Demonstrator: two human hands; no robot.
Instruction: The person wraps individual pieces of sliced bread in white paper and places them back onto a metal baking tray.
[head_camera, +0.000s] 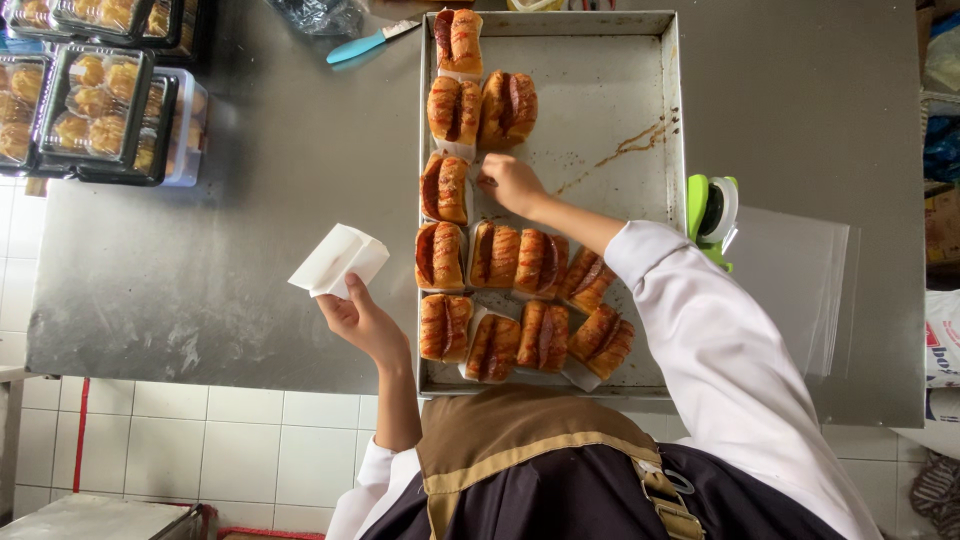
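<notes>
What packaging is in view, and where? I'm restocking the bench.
White paper bag: folded, in the left hand.
Clear lidded pastry boxes: stacked, black-rimmed, top left.
Clear plastic bags: flat, right of tray.
Right hand: at a bun.

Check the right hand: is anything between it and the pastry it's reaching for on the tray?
Nothing visible. The right hand is already at the edge of the pastry on the tray. The left hand holds a white paper bag, off the tray.

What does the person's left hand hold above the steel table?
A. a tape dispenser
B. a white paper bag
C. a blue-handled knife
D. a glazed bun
B: the left hand holds up a white paper bag beside the baking tray.
</notes>
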